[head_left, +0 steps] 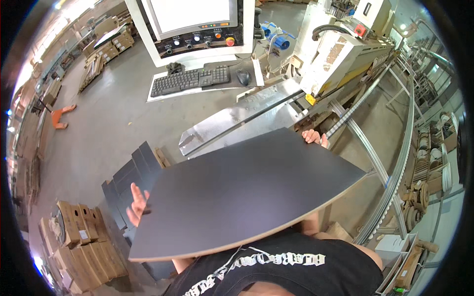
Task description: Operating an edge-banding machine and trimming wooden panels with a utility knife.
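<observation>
Dark panel (247, 192) is held low-centre, positioning step apparently in hand, its 1-o'clock edge gripped by R hand (314, 138), fingers curled, while L hand (137, 204) is splayed at 9, contact unclear; steady two-handed support nr 12-o'clock metal bed (242, 116) is prob. needed.

We lose both bare forearms (310, 225) partly beneath the flat dark-grey board (242, 195); the white-framed rectangular screen (192, 14) loses its top.

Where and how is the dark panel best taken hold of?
The dark panel is broad, flat and shows no handle, so likely grip its left and right edges, bringing the left hand and right hand from opposite sides.
</observation>
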`<state>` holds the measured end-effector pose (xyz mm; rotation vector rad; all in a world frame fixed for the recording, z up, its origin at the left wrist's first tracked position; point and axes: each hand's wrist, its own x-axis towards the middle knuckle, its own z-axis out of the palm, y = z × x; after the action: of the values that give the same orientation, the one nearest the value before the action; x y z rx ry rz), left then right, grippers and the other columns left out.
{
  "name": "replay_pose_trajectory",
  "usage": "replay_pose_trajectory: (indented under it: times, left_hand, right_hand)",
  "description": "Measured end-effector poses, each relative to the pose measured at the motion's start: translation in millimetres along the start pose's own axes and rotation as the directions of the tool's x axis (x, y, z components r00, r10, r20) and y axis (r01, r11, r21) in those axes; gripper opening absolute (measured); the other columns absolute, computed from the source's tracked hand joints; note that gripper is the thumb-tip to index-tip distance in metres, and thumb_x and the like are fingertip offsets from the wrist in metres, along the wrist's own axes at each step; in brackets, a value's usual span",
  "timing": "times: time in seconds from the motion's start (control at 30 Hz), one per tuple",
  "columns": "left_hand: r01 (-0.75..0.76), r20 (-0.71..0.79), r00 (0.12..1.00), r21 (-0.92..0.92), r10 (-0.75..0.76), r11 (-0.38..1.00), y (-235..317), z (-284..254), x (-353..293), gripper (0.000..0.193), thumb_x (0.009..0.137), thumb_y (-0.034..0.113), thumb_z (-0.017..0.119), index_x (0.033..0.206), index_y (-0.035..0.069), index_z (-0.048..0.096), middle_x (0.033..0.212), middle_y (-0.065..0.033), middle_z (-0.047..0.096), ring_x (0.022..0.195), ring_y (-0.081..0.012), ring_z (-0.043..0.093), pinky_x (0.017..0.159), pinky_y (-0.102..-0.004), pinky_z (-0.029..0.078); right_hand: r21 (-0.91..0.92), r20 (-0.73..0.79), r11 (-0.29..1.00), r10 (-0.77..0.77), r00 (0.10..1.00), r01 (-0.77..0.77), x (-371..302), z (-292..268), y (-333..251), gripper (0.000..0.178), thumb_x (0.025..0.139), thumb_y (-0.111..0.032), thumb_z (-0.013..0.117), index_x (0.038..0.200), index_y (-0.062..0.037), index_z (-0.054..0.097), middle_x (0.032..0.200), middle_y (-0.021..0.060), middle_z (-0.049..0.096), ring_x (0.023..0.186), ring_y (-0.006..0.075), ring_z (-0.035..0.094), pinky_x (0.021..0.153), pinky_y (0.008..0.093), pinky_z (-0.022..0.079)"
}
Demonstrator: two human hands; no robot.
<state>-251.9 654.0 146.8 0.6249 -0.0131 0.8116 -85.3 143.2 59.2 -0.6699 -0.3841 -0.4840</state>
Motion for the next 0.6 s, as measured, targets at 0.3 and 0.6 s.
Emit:
replay_pose_trajectory:
  times: [0.3,0.6]
  left_hand:
    - [0.671,-0.17,0.726,0.389,-0.667,0.631,-32.4,8.1,-103.1,0.036,0.099,0.024,0.046,0.125,0.002,0.057,0.131,-0.0144,0.056,0.112,-0.0221,0.058,0.091,-0.0341,0.052]
    - [0.888,-0.315,0.444,0.281,-0.839,0.365,-79.2,-24.2,-148.3,0.045,0.1,0.038,0.049,0.125,0.002,0.055,0.116,-0.0102,0.064,0.106,-0.0217,0.062,0.094,-0.0369,0.049]
  right_hand:
    - [0.33,0.047,0.944,-0.016,0.999,0.0,8.4,-65.6,-39.1,0.06,0.1,-0.043,0.023,0.075,-0.002,0.06,0.082,0.0115,0.06,0.095,0.0252,0.052,0.093,0.04,0.039]
    - [0.697,-0.336,0.592,0.768,0.545,-0.405,-159.5,-14.5,-115.0,0.058,0.101,-0.049,0.029,0.14,-0.0072,0.04,0.138,0.0133,0.049,0.123,0.0345,0.049,0.108,0.0498,0.035]
